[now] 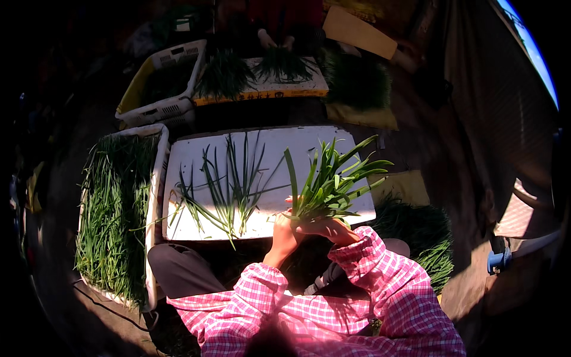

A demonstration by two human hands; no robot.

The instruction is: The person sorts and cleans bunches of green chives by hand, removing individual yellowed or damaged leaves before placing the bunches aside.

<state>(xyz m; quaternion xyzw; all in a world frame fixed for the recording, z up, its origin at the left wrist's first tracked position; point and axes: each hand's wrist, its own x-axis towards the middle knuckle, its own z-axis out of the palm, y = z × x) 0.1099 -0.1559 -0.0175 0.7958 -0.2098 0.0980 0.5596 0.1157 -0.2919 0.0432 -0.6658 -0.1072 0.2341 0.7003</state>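
A bunch of long flat green leaves, likely Chinese chives [328,183], stands upright in both my hands above the right part of a white board [192,154]. My left hand [285,230] wraps the lower end of the bunch from the left. From the right, my right hand [328,228] closes around the same end, and its fingers are partly hidden by leaves. Loose chive stalks [229,192] lie spread over the left and middle of the board, some poking past its near edge.
At the left stands a white plastic crate [154,214] full of chives. More chives [415,236] are heaped right of the board. Across from me, a person's hands [274,41] are at chives on a second board [308,85]. Another crate [156,107] sits far left.
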